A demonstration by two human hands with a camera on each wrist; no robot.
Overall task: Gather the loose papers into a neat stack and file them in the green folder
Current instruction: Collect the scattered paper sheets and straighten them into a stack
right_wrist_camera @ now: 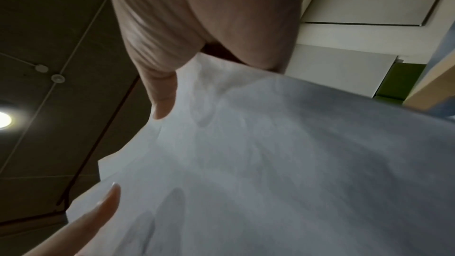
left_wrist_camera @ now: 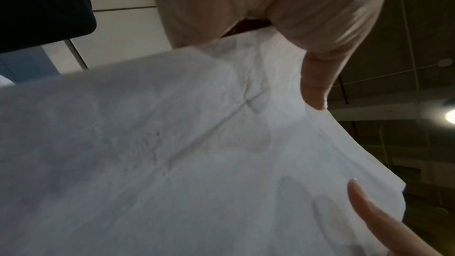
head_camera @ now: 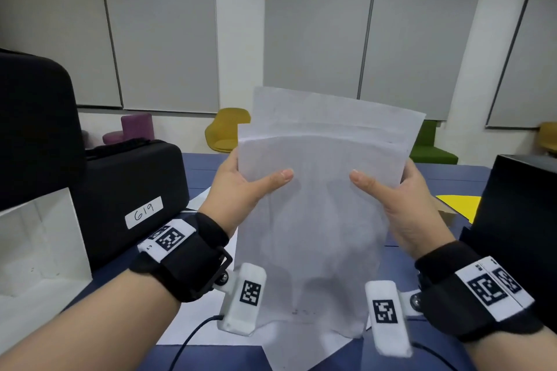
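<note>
Fingers of left hand (head_camera: 241, 187) and right hand (head_camera: 404, 196) are clamped on opposite side edges of the paper stack (head_camera: 319, 220), held upright above the desk (head_camera: 205, 169); top edges are staggered. Green folder is not seen.

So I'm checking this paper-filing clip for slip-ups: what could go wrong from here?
The papers are held upright between the left hand and right hand with their top edges staggered, so they could get filed uneven. Each hand pinches only a side edge, so a sheet might slip out. No green folder is in view.
</note>
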